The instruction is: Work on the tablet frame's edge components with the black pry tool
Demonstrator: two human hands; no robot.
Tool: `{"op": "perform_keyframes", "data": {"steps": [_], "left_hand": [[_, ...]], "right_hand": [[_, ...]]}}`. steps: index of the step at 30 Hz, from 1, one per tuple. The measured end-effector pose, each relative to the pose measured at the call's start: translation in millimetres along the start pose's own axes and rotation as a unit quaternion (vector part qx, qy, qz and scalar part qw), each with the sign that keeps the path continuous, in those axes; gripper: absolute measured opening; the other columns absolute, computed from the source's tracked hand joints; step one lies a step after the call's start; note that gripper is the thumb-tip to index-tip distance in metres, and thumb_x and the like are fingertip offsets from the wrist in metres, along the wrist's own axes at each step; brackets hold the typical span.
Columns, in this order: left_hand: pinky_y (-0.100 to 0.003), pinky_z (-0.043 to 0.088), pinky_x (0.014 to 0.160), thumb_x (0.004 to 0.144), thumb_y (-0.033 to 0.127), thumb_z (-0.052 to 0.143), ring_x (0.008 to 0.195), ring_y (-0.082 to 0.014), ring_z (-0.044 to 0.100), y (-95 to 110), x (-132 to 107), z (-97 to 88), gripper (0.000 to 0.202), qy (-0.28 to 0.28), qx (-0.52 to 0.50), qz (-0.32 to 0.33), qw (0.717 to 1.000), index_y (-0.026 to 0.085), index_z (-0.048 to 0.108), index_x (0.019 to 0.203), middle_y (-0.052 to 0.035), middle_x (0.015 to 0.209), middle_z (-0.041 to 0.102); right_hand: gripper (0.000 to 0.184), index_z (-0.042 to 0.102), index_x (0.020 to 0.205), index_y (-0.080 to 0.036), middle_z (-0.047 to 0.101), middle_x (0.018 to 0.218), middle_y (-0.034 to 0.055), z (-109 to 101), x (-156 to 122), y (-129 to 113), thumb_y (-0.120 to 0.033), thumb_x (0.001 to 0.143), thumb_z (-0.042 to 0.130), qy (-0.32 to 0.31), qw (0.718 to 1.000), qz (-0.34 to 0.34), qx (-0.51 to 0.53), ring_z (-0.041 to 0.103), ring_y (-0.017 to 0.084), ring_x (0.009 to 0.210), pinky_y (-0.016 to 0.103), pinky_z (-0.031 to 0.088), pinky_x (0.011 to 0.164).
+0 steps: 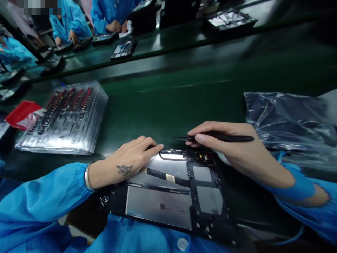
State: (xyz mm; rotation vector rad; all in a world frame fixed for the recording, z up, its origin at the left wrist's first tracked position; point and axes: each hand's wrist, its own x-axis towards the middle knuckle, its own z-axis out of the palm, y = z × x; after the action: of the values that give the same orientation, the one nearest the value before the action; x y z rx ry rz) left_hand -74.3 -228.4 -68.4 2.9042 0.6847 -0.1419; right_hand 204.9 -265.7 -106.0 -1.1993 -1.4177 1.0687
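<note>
An opened tablet (159, 203) lies at the front edge of the bench, its inside facing up with silver battery panels and a dark flex strip (158, 174). My left hand (134, 154) grips its far left edge, fingers bent over the rim and the thumb lying along it. In my right hand (221, 140) is a pair of black tweezers (238, 138), pinched between thumb and fingers. The tips point left, just above the tablet's far edge, apart from it. The undersides of my left fingers are hidden.
On the left stands a stack of clear plastic trays (65, 123) with dark and red parts, beside a red bag (22, 114). Clear plastic bags (286, 119) lie right. Across the green bench (163, 109), other people in blue sleeves (105, 14) work among more devices (123, 49).
</note>
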Motion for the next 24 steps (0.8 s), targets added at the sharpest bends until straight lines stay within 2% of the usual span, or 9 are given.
{"op": "perform_keyframes", "data": {"steps": [3,8,11,14,16,18,20,22,24], "left_hand": [[-0.037,0.054,0.081,0.096,0.008,0.042,0.106,-0.0254,0.055,2.0,0.2,-9.7,0.052,-0.025,0.007,-0.003,1.0,0.015,0.04,0.147,-0.0146,0.126,0.055],[-0.033,0.051,0.091,0.105,0.029,0.045,0.107,-0.0195,0.058,-7.4,14.2,-20.6,0.041,-0.042,-0.113,-0.03,0.992,0.017,0.047,0.144,-0.0102,0.122,0.059],[-0.029,0.048,0.089,0.101,0.031,0.055,0.103,-0.0174,0.06,-18.8,30.5,-25.9,0.031,-0.073,-0.175,-0.012,0.982,0.017,0.06,0.129,-0.0076,0.116,0.063],[-0.024,0.046,0.079,0.097,0.028,0.061,0.091,-0.0149,0.063,-29.4,44.8,-30.3,0.018,-0.111,-0.22,-0.014,0.969,0.017,0.068,0.11,-0.0045,0.104,0.068],[-0.023,0.042,0.069,0.095,0.027,0.062,0.081,-0.0132,0.061,-37.0,50.4,-30.9,0.014,-0.13,-0.239,-0.034,0.962,0.017,0.069,0.101,-0.002,0.093,0.069],[-0.022,0.04,0.064,0.093,0.029,0.062,0.075,-0.0124,0.059,-46.4,53.1,-29.1,0.014,-0.141,-0.272,-0.062,0.95,0.017,0.069,0.095,-0.0006,0.085,0.068],[-0.022,0.04,0.064,0.09,0.032,0.065,0.074,-0.0127,0.059,-56.4,54.2,-26.9,0.017,-0.152,-0.343,-0.09,0.923,0.016,0.067,0.094,-0.0007,0.083,0.067],[-0.022,0.041,0.065,0.088,0.037,0.066,0.075,-0.013,0.059,-64.1,54.8,-26.3,0.023,-0.148,-0.411,-0.103,0.893,0.015,0.066,0.095,-0.0011,0.084,0.066],[-0.022,0.041,0.064,0.088,0.044,0.064,0.073,-0.0124,0.058,-66.7,55.2,-27.8,0.028,-0.131,-0.449,-0.104,0.878,0.016,0.067,0.092,-0.0005,0.083,0.065]], "right_hand": [[0.019,0.08,0.093,-0.026,0.077,0.089,0.0029,1.0,1.4,-0.7,-0.042,0.083,0.078,0.009,0.998,0.011,0.058,0.076,0.022,0.082,0.03,0.063,0.072],[0.028,0.079,0.099,-0.026,0.078,0.093,0.0048,0.3,4.0,-2.4,-0.045,0.079,0.081,0.012,0.993,0.035,0.11,0.076,0.026,0.089,0.037,0.063,0.08],[0.033,0.079,0.102,-0.025,0.078,0.098,0.0054,-0.8,5.7,-1.7,-0.044,0.075,0.085,0.013,0.991,0.041,0.127,0.075,0.027,0.096,0.04,0.062,0.086],[0.033,0.078,0.103,-0.025,0.078,0.099,0.0052,-1.6,7.1,-1.1,-0.046,0.078,0.082,0.036,0.99,0.033,0.131,0.075,0.026,0.094,0.043,0.061,0.09],[0.028,0.078,0.101,-0.027,0.077,0.104,0.0042,-2.7,7.7,-2.3,-0.049,0.083,0.077,0.082,0.993,0.006,0.088,0.073,0.026,0.099,0.046,0.057,0.096],[0.024,0.078,0.099,-0.029,0.075,0.112,0.0029,-4.7,7.8,-5.7,-0.049,0.089,0.07,0.129,0.99,-0.045,0.029,0.068,0.027,0.112,0.048,0.05,0.106],[0.022,0.077,0.1,-0.03,0.075,0.113,0.002,-7.8,6.6,-11.1,-0.046,0.096,0.062,0.151,0.983,-0.102,-0.021,0.064,0.027,0.121,0.049,0.043,0.112],[0.024,0.076,0.097,-0.029,0.076,0.106,0.0022,-10.9,3.1,-18.2,-0.041,0.1,0.056,0.152,0.973,-0.157,-0.075,0.065,0.025,0.117,0.048,0.044,0.11],[0.021,0.073,0.101,-0.028,0.076,0.094,0.0016,-12.4,-3.2,-26.9,-0.036,0.101,0.054,0.154,0.958,-0.204,-0.129,0.07,0.022,0.101,0.042,0.052,0.097]]}}
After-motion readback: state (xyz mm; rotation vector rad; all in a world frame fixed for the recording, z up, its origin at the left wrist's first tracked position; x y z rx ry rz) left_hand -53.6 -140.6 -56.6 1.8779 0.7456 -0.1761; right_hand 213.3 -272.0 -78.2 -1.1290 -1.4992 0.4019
